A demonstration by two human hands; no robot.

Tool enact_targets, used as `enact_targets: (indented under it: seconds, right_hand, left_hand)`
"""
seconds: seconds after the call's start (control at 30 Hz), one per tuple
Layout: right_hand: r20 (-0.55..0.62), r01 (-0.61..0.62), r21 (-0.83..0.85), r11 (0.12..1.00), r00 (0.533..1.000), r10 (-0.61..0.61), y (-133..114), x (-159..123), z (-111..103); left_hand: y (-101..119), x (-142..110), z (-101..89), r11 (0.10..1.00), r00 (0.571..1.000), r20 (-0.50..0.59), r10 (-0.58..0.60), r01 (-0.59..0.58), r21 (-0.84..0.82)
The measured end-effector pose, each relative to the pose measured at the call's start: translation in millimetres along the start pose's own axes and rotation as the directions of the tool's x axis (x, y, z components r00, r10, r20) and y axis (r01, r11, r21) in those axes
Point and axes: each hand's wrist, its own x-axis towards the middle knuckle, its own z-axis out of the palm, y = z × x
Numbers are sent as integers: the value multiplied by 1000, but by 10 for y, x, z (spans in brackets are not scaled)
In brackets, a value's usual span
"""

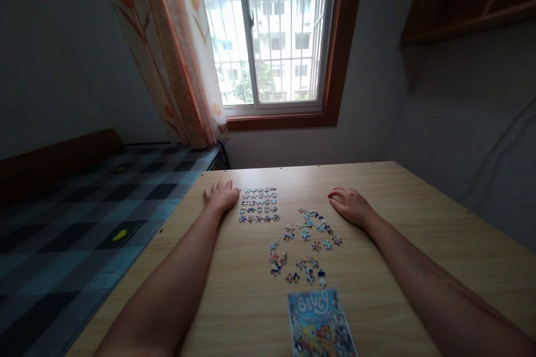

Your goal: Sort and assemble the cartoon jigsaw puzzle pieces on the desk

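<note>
My left hand (222, 196) lies palm down on the wooden table with its fingers spread, holding nothing. Just right of it, small jigsaw pieces (259, 202) are laid out in several neat rows with gaps between them. My right hand (350, 204) rests on the table farther right, its fingers loosely extended and nothing visible in them. Between my forearms, nearer to me, loose jigsaw pieces (305, 234) are scattered in an uneven ring. Below them lies a blue puzzle box (317, 321) marked "Bluey", with its near end cut off by the frame.
The light wooden table (422, 223) reaches toward the wall under a barred window (285, 39). At left stands a bed (138, 201) with a checked cover, beside a flowered curtain (167, 50). A wooden shelf (473, 28) hangs at upper right.
</note>
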Motion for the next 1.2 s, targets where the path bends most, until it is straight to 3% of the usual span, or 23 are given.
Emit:
enact_targets:
  seconds: [0.27,0.53,0.63,0.8,0.93,1.07,1.2]
  right_hand:
    - [29,-11,-28,1000,1000,12,5,1,9]
    - [38,-9,-8,1000,999,10,-3,4,-9]
    - [22,19,75,997,1000,-21,-52,2,-6]
    - [76,150,294,944,981,-179,-290,-9,3]
    - [126,160,393,905,966,-226,-478,-31,16]
    - [208,168,346,923,945,-250,-514,-26,49]
    - [192,165,254,953,957,-217,-350,52,143]
  left_hand:
    - [100,-30,25,999,1000,-24,-21,20,-25]
    - [64,1,49,997,998,-65,-1,-4,-78]
    - [56,-6,63,993,993,-114,-9,-5,-120]
    - [60,-29,28,975,972,-231,-51,-2,-223]
    - [60,-29,-31,957,967,-239,-82,10,-289]
    - [77,-38,-34,959,966,-239,-98,27,-283]
    - [96,-45,-2,967,960,-260,-102,34,-254]
